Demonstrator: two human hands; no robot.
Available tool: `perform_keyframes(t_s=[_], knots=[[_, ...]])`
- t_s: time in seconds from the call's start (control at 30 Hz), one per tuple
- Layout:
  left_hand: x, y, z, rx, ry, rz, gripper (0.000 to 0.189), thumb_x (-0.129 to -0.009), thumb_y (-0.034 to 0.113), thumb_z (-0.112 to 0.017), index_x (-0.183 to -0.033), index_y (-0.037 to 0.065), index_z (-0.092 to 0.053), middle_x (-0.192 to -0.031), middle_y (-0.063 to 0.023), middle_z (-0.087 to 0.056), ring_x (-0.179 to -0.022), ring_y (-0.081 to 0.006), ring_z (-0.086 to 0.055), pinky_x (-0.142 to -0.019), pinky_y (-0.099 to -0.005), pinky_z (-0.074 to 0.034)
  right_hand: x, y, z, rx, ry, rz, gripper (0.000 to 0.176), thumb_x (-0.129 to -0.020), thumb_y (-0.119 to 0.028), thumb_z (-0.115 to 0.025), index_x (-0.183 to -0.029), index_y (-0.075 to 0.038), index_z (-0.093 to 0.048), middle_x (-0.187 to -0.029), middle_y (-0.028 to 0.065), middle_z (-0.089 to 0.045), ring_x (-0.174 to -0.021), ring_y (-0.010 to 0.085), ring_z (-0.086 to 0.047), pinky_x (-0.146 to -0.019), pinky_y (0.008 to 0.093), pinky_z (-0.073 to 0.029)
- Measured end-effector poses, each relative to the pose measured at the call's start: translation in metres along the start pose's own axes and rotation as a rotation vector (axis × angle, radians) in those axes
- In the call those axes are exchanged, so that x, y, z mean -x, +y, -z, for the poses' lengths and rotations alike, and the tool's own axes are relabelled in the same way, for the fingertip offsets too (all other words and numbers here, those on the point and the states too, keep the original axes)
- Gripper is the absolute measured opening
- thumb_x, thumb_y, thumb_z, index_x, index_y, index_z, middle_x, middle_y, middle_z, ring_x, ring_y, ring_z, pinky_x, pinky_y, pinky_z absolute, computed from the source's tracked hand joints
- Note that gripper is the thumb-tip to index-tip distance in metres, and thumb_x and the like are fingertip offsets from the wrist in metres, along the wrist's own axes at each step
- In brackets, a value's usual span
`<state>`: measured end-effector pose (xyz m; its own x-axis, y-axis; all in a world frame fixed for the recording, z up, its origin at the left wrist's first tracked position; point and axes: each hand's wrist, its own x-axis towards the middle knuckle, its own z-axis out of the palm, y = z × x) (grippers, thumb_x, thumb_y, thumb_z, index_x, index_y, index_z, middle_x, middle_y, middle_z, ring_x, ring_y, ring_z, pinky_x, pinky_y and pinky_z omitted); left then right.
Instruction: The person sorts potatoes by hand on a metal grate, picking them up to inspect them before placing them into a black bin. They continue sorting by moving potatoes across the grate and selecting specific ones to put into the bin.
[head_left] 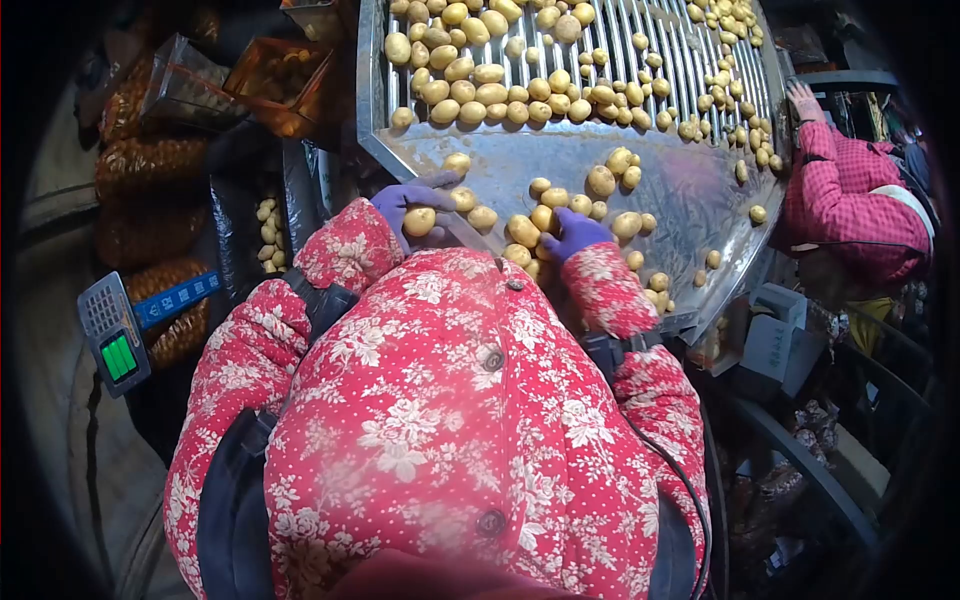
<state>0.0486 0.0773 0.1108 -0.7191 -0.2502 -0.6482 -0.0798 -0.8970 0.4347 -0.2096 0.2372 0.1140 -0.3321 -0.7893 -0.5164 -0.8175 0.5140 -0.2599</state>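
My left hand, in a purple glove, is at the near left of a metal sorting table. A potato sits between its thumb and fingers, while the outstretched fingers reach towards another potato. Two more potatoes lie just right of these fingers. My right hand, also gloved in purple, is among a cluster of potatoes. Its thumb and fingers are apart, beside a small potato and a larger one; the palm side is hidden.
Beyond the flat metal sheet, many potatoes lie on slatted rollers. At right, a co-worker in a pink checked jacket has one hand on the table edge. Left are potato sacks, an orange crate and a scale display.
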Motion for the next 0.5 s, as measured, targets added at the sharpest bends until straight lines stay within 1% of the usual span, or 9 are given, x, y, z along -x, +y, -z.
perform_keyframes(t_s=[0.03,0.07,0.17,0.2,0.23,0.3,0.4,0.47,0.5], knots=[[-0.002,0.000,0.001,-0.053,-0.005,-0.009,0.048,-0.093,0.014,-0.055,-0.140,0.008,-0.046,-0.096,-0.0059,-0.062,-0.073,-0.0114,-0.058,-0.059,-0.0232,-0.049,0.001,-0.011,0.000,0.091,-0.030,-0.044,0.037,-0.084,-0.030,-0.061,-0.113,-0.006,-0.061,-0.113,0.0183,-0.064,-0.103,0.0335,-0.064,-0.086,0.0461,-0.050],[-0.003,0.000,0.003,-0.106,-0.009,-0.018,0.049,-0.093,0.013,-0.055,-0.141,0.009,-0.045,-0.098,-0.0059,-0.062,-0.074,-0.0108,-0.057,-0.060,-0.0231,-0.049,-0.001,-0.006,-0.004,0.041,-0.003,0.008,0.044,-0.084,-0.028,-0.061,-0.123,-0.008,-0.056,-0.116,0.0183,-0.062,-0.102,0.0337,-0.063,-0.085,0.0455,-0.050],[-0.006,0.000,0.000,-0.096,0.002,0.040,0.051,-0.092,0.010,-0.055,-0.142,0.012,-0.045,-0.104,-0.0061,-0.062,-0.076,-0.0096,-0.057,-0.062,-0.0222,-0.049,-0.013,0.022,-0.026,-0.202,0.155,0.049,0.051,-0.083,-0.028,-0.062,-0.129,-0.008,-0.052,-0.110,0.0196,-0.062,-0.098,0.0357,-0.063,-0.084,0.0462,-0.051],[-0.003,0.004,-0.003,-0.079,-0.005,0.061,0.051,-0.092,0.009,-0.055,-0.142,0.012,-0.045,-0.104,-0.0064,-0.062,-0.075,-0.0096,-0.057,-0.062,-0.0219,-0.049,-0.004,0.014,-0.012,-0.333,0.155,-0.007,0.061,-0.080,-0.034,-0.069,-0.134,-0.011,-0.050,-0.111,0.0192,-0.064,-0.098,0.0377,-0.063,-0.087,0.0449,-0.051],[-0.001,0.006,-0.001,-0.074,-0.008,0.064,0.052,-0.091,0.008,-0.055,-0.142,0.012,-0.045,-0.106,-0.0067,-0.062,-0.077,-0.0100,-0.057,-0.063,-0.0220,-0.049,-0.008,0.020,-0.016,-0.002,0.332,0.128,0.059,-0.079,-0.033,-0.070,-0.131,-0.010,-0.052,-0.111,0.0184,-0.064,-0.098,0.0359,-0.063,-0.086,0.0445,-0.050],[-0.003,0.005,0.008,-0.080,-0.018,0.063,0.053,-0.091,0.007,-0.056,-0.142,0.011,-0.044,-0.110,-0.0074,-0.061,-0.081,-0.0113,-0.059,-0.065,-0.0225,-0.050,0.011,0.004,-0.003,0.035,0.488,0.301,0.051,-0.079,-0.035,-0.070,-0.123,-0.012,-0.058,-0.108,0.0161,-0.065,-0.096,0.0347,-0.064,-0.082,0.0454,-0.050],[-0.009,0.005,-0.005,-0.086,-0.011,0.097,0.056,-0.090,0.007,-0.057,-0.143,0.009,-0.042,-0.120,-0.0082,-0.060,-0.092,-0.0140,-0.062,-0.070,-0.0244,-0.054,-0.001,-0.041,-0.008,0.235,0.043,0.143,0.035,-0.077,-0.038,-0.068,-0.099,-0.011,-0.064,-0.093,0.0123,-0.068,-0.086,0.0350,-0.065,-0.074,0.0467,-0.051],[-0.008,0.004,-0.009,-0.036,-0.075,0.133,0.060,-0.092,0.009,-0.057,-0.147,0.007,-0.034,-0.133,-0.0090,-0.055,-0.104,-0.0167,-0.063,-0.078,-0.0269,-0.057,-0.010,-0.033,-0.022,0.144,-0.022,0.221,0.035,-0.081,-0.036,-0.063,-0.104,-0.010,-0.064,-0.091,0.0146,-0.069,-0.085,0.0329,-0.067,-0.072,0.0460,-0.052],[-0.006,0.003,-0.011,-0.100,-0.083,0.108,0.060,-0.093,0.010,-0.057,-0.147,0.008,-0.033,-0.135,-0.0093,-0.054,-0.103,-0.0168,-0.063,-0.076,-0.0267,-0.057,-0.012,-0.033,-0.017,0.076,-0.041,0.239,0.038,-0.083,-0.037,-0.062,-0.110,-0.010,-0.065,-0.091,0.0151,-0.068,-0.085,0.0316,-0.067,-0.071,0.0454,-0.052]])
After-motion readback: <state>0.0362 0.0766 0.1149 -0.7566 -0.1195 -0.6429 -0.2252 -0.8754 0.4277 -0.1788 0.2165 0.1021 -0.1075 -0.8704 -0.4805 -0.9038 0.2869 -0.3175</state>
